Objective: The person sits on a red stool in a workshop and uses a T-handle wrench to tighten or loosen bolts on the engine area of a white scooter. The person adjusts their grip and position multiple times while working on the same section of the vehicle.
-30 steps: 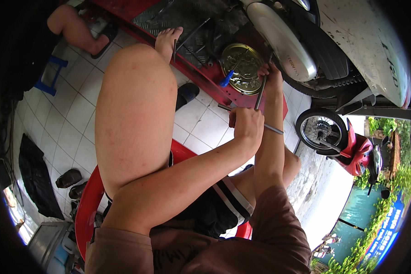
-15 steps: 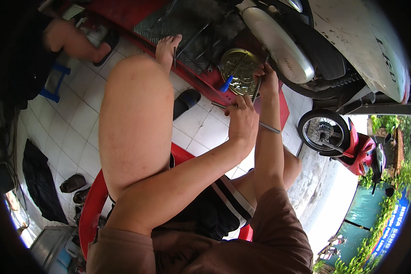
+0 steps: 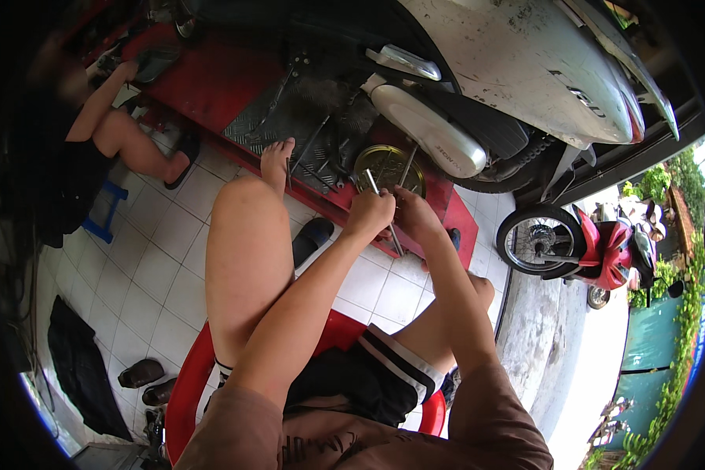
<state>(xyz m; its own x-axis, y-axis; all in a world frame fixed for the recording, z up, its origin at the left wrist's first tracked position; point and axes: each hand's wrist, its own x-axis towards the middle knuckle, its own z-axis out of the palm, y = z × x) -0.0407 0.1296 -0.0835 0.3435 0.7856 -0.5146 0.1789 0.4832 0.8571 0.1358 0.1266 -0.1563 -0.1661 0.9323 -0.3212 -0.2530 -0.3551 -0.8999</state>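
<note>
A metal T-handle wrench is between my hands, over the red stand's near edge. Its crossbar sticks out above and below my left hand, whose fingers are wrapped round it. Right beside it, my right hand is closed round the shaft where it meets the bar. The shaft runs up toward the underside of a grey motorbike; the far tip is hard to make out. Beneath the shaft sits a round gold-coloured pan, partly covered by my hands and with dark shine inside.
Several long tools lie on the tread plate of the red stand. At left, another person's leg shows beside a blue stool. A black slipper lies on the tiles. To the right, a red motorbike is parked.
My hands have come together, and the crossbar has swung from lying crosswise to pointing nearly away from me. The blue-handled tool seen at the pan before is out of sight. The whole view has shifted.
</note>
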